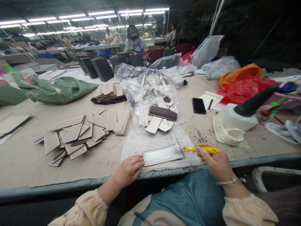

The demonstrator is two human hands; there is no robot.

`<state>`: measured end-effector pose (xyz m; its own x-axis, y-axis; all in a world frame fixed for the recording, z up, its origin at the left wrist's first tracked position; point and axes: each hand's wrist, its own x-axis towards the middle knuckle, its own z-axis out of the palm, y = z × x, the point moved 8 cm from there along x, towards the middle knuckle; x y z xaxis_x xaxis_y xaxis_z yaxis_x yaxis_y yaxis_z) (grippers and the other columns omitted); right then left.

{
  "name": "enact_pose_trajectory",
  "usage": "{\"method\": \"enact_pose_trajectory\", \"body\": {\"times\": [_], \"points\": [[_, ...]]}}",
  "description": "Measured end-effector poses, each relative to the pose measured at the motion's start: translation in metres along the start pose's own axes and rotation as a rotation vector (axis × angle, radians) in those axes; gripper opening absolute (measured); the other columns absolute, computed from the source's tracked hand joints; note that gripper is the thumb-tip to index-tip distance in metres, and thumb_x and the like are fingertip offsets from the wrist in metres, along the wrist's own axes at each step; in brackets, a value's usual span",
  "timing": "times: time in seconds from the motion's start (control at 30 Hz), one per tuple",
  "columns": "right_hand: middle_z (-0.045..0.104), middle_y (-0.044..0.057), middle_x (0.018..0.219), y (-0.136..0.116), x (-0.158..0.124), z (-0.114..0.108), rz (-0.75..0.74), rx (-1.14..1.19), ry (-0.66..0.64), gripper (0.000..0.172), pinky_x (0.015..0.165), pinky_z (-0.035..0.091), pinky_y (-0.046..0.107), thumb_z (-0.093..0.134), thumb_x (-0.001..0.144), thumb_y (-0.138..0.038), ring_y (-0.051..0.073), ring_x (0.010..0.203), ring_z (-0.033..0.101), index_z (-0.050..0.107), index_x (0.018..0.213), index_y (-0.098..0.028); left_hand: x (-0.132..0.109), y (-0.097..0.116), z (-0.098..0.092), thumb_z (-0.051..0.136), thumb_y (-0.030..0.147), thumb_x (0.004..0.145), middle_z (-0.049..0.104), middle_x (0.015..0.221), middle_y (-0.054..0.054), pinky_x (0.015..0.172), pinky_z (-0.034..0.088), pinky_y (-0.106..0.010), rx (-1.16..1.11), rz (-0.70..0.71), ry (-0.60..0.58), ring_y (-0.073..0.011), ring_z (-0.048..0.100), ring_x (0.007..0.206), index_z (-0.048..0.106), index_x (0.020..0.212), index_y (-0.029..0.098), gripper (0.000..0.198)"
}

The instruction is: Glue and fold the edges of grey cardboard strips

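A flat white panel with a dark edge [162,156] lies on a white sheet [131,142] near the table's front edge. My left hand [132,169] is closed at the panel's left end, its fingers pressed together on the edge. In my right hand [215,160] is a yellow-handled brush [213,150]; its bristles touch the panel's right part, where the surface looks wet. Just beyond the panel, dark strips [162,113] rest on pale pieces beside a clear plastic bag [138,94].
Beige panels [75,133] lie in a loose pile at left, near a green bag [61,89]. A phone [198,105], metal tool [201,136] and white bottle with a black nozzle [240,117] are at right. Across the table is a person [134,42] by dark boxes [101,69].
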<state>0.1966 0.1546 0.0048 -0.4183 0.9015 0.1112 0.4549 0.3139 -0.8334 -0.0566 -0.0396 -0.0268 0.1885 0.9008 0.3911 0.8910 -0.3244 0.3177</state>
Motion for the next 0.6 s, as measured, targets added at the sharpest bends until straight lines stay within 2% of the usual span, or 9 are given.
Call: {"method": "enact_pose_trajectory", "body": {"times": [0.13, 0.27, 0.33, 0.5, 0.53, 0.6], "points": [[0.063, 0.001, 0.061, 0.002, 0.004, 0.015, 0.009, -0.042, -0.076, 0.034, 0.049, 0.045, 0.024, 0.049, 0.084, -0.049, 0.014, 0.052, 0.059, 0.062, 0.089, -0.018, 0.001, 0.000, -0.001, 0.052, 0.009, 0.083, 0.067, 0.102, -0.006, 0.093, 0.050, -0.033, -0.003, -0.009, 0.003, -0.0186, 0.058, 0.105, 0.061, 0.103, 0.018, 0.024], [0.062, 0.000, 0.058, 0.008, 0.004, 0.001, 0.054, -0.119, 0.016, 0.036, 0.049, 0.044, 0.024, 0.050, 0.082, -0.051, 0.015, 0.050, 0.058, 0.062, 0.084, -0.017, 0.001, 0.000, 0.000, 0.051, 0.009, 0.082, 0.067, 0.102, -0.007, 0.092, 0.050, -0.034, -0.012, -0.004, -0.001, -0.0193, 0.058, 0.105, 0.061, 0.103, 0.019, 0.025], [0.061, 0.000, 0.058, 0.009, 0.002, -0.005, 0.070, -0.087, 0.052, 0.036, 0.048, 0.044, 0.024, 0.051, 0.081, -0.052, 0.015, 0.050, 0.057, 0.062, 0.084, -0.018, 0.002, -0.001, 0.001, 0.051, 0.009, 0.082, 0.066, 0.102, -0.007, 0.092, 0.051, -0.035, -0.013, -0.009, -0.004, -0.0198, 0.058, 0.106, 0.061, 0.103, 0.019, 0.026], [0.063, 0.002, 0.062, 0.013, -0.008, 0.003, 0.082, 0.000, -0.023, 0.036, 0.051, 0.046, 0.025, 0.055, 0.076, -0.053, 0.015, 0.053, 0.058, 0.064, 0.078, -0.018, 0.005, 0.003, -0.003, 0.050, 0.008, 0.080, 0.067, 0.098, -0.007, 0.092, 0.050, -0.035, -0.042, -0.034, -0.007, -0.0195, 0.058, 0.104, 0.062, 0.100, 0.017, 0.025], [0.064, 0.002, 0.063, 0.017, -0.009, 0.002, 0.095, -0.016, 0.007, 0.035, 0.052, 0.047, 0.026, 0.058, 0.073, -0.053, 0.016, 0.055, 0.060, 0.065, 0.075, -0.019, 0.005, 0.004, -0.004, 0.050, 0.008, 0.080, 0.067, 0.097, -0.007, 0.092, 0.050, -0.034, -0.055, -0.040, -0.003, -0.0193, 0.058, 0.104, 0.062, 0.099, 0.017, 0.025], [0.063, 0.003, 0.060, 0.031, -0.011, -0.009, 0.182, 0.043, 0.164, 0.033, 0.049, 0.046, 0.028, 0.063, 0.069, -0.051, 0.018, 0.053, 0.059, 0.066, 0.077, -0.019, 0.005, 0.006, -0.004, 0.050, 0.008, 0.079, 0.066, 0.096, -0.007, 0.091, 0.050, -0.033, -0.086, -0.053, 0.010, -0.0187, 0.058, 0.103, 0.063, 0.098, 0.017, 0.024]]}}
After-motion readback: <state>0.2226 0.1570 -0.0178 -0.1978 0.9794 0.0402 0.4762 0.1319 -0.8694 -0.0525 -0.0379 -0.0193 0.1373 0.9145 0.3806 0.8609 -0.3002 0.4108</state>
